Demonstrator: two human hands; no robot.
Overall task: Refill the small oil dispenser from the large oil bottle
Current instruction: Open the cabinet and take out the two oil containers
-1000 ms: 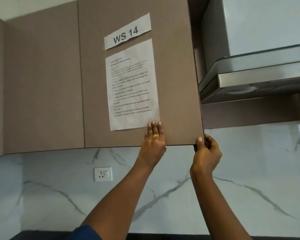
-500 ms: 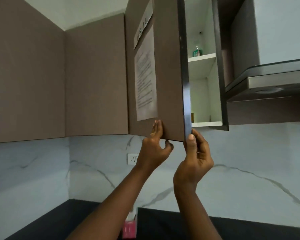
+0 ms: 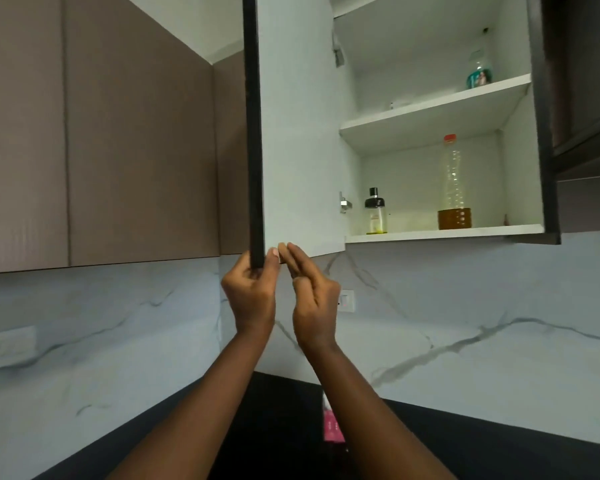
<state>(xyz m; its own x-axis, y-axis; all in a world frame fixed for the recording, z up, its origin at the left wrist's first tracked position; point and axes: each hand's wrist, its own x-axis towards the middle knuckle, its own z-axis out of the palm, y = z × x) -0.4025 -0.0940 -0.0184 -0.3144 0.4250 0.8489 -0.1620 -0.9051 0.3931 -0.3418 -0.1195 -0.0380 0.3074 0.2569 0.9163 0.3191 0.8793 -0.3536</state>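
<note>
I had swung the door (image 3: 291,133) wide; my left hand (image 3: 250,289) gripped its lower edge, my right hand (image 3: 314,299) touched it with straight fingers. The dispenser (image 3: 376,213) and bottle (image 3: 453,188) now showed, apart on the bottom shelf (image 3: 430,233).

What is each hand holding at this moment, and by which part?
The left hand grips the cabinet door by its lower corner. The right hand holds nothing; its fingers lie near the door's bottom edge.
</note>
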